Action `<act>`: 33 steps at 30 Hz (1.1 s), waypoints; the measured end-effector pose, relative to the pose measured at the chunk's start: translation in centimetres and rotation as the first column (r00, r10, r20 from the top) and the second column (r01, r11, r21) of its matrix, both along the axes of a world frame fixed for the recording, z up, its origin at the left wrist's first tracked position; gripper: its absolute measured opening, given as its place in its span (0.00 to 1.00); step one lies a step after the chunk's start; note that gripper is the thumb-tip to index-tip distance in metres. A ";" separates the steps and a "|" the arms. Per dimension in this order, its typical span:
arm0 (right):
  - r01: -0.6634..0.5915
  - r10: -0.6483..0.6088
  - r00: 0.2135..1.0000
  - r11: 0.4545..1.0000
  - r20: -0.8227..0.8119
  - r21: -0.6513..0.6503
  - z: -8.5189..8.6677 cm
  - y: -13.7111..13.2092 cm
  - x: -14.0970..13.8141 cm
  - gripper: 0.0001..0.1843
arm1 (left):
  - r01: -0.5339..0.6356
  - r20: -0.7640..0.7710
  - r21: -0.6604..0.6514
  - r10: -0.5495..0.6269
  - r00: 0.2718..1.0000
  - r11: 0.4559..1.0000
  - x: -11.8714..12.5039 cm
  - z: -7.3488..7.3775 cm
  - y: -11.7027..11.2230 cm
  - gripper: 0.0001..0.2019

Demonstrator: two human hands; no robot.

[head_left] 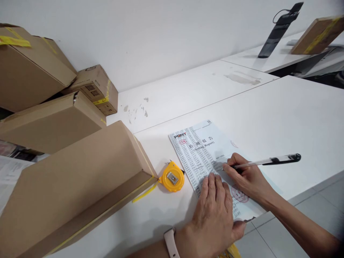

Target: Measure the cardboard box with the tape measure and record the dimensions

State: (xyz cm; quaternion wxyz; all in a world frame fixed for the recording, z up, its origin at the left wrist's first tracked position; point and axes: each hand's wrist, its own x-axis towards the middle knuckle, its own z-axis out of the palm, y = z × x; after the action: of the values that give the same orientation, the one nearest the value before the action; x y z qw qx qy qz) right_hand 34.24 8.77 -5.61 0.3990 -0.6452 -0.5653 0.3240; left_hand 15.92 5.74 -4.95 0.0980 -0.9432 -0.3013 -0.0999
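Note:
A printed test report sheet (200,148) covered in handwritten numbers lies on the white table (282,118). My left hand (213,211) rests flat on the sheet's lower part, fingers stretched out, a pale band on the wrist. My right hand (245,175) is closed around a clear pen with a black cap (268,161), its tip touching the paper near a red stamp. A yellow tape measure (172,177) sits just left of the sheet.
Several brown cardboard boxes (75,182) with yellow tape are piled on the left. Another box (317,34) and a black stand (279,28) sit on a far table at the upper right. The table edge and tiled floor (309,211) lie at the right.

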 end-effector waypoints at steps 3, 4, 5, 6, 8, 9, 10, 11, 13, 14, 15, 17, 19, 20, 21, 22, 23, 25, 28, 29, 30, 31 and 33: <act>0.015 -0.015 1.000 1.000 -0.001 0.003 0.0 0.0 0.0 0.17 | -0.009 0.006 0.001 0.009 1.000 1.000 0.0 -0.1 0.1 0.37; 0.015 -0.015 1.000 1.000 0.005 -0.002 -0.1 0.0 0.0 0.17 | -0.009 0.006 0.001 0.009 1.000 1.000 0.1 -0.1 0.1 0.38; 0.015 -0.015 1.000 1.000 0.013 -0.005 -0.2 -0.1 0.0 0.17 | -0.010 0.007 0.002 0.010 1.000 1.000 0.1 -0.1 0.1 0.38; 0.015 -0.015 1.000 1.000 0.021 -0.008 -0.3 -0.1 0.0 0.17 | -0.010 0.005 0.004 0.010 1.000 1.000 0.1 -0.1 0.0 0.38; 0.012 -0.011 0.999 1.000 0.037 -0.008 -0.5 -0.1 0.1 0.16 | -0.008 -0.001 0.008 0.008 1.000 1.000 0.1 -0.1 0.0 0.38; 0.011 -0.010 0.999 1.000 0.042 -0.007 -0.5 -0.1 0.2 0.16 | -0.006 -0.005 0.009 0.006 1.000 1.000 0.0 -0.1 -0.1 0.38; 0.011 -0.011 0.999 1.000 0.044 -0.009 -0.5 -0.1 0.2 0.16 | -0.005 -0.006 0.009 0.005 1.000 1.000 0.0 -0.1 -0.1 0.38; 0.011 -0.011 0.999 1.000 0.046 -0.014 -0.5 0.0 0.2 0.16 | -0.006 -0.007 0.009 0.006 1.000 1.000 0.0 -0.1 -0.1 0.38; 0.017 -0.016 0.999 1.000 0.046 -0.019 -0.5 0.0 0.1 0.15 | -0.009 -0.007 0.008 0.009 1.000 1.000 0.0 -0.1 -0.1 0.38; 0.019 -0.018 0.999 1.000 0.043 -0.018 -0.4 0.0 0.1 0.15 | -0.010 -0.005 0.008 0.010 1.000 1.000 0.0 -0.1 -0.1 0.38; 0.018 -0.018 0.999 1.000 0.040 -0.016 -0.3 0.1 0.1 0.15 | -0.010 -0.001 0.009 0.010 1.000 1.000 0.0 -0.1 -0.1 0.38; 0.012 -0.012 1.000 1.000 0.026 -0.015 -0.2 0.1 0.0 0.16 | -0.006 0.003 0.008 0.006 1.000 1.000 0.0 -0.1 -0.1 0.38; 0.004 -0.003 1.000 1.000 0.012 -0.026 -0.1 0.1 -0.1 0.16 | -0.007 0.010 0.010 0.007 1.000 1.000 0.0 -0.1 0.0 0.38; 0.004 -0.003 1.000 1.000 0.011 -0.031 0.0 0.1 -0.1 0.16 | -0.008 0.009 0.011 0.008 1.000 1.000 0.0 0.0 0.0 0.38; 0.005 -0.004 1.000 0.999 0.014 -0.031 0.0 0.1 -0.1 0.16 | -0.009 0.006 0.011 0.009 1.000 1.000 0.0 0.0 0.0 0.38; 0.008 -0.008 1.000 1.000 0.021 -0.026 0.1 0.1 -0.1 0.16 | -0.009 0.001 0.011 0.009 1.000 1.000 0.0 0.0 0.0 0.38; 0.010 -0.010 1.000 1.000 0.027 -0.017 0.1 0.1 -0.1 0.16 | -0.008 -0.001 0.012 0.008 1.000 1.000 0.0 0.0 0.0 0.38; 0.009 -0.009 0.999 1.000 0.033 0.005 0.2 0.1 -0.1 0.17 | -0.006 -0.004 0.010 0.006 1.000 1.000 0.1 0.0 0.0 0.38; 0.006 -0.007 1.000 1.000 0.019 0.015 0.1 0.2 0.0 0.17 | -0.007 0.003 0.008 0.007 1.000 1.000 0.1 -0.1 0.0 0.38; 0.009 -0.009 1.000 1.000 0.014 0.010 0.0 0.2 0.0 0.17 | -0.007 0.002 0.007 0.007 1.000 1.000 0.1 -0.1 -0.1 0.38; 0.015 -0.015 1.000 1.000 0.012 0.005 -0.1 0.2 0.0 0.17 | -0.008 -0.002 0.007 0.008 1.000 1.000 0.0 -0.1 -0.1 0.38; 0.020 -0.020 1.000 1.000 0.013 0.002 -0.1 0.2 0.0 0.16 | -0.009 -0.005 0.007 0.009 1.000 1.000 0.0 -0.1 -0.1 0.38; 0.023 -0.023 1.000 1.000 0.021 0.003 -0.1 0.2 0.1 0.16 | -0.006 -0.007 0.007 0.006 1.000 1.000 0.0 0.0 -0.1 0.38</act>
State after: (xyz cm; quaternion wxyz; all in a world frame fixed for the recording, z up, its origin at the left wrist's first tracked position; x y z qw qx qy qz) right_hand 34.31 8.95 -5.75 0.3977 -0.6545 -0.5622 0.3119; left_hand 15.90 5.60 -4.95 0.1028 -0.9423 -0.3035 -0.0973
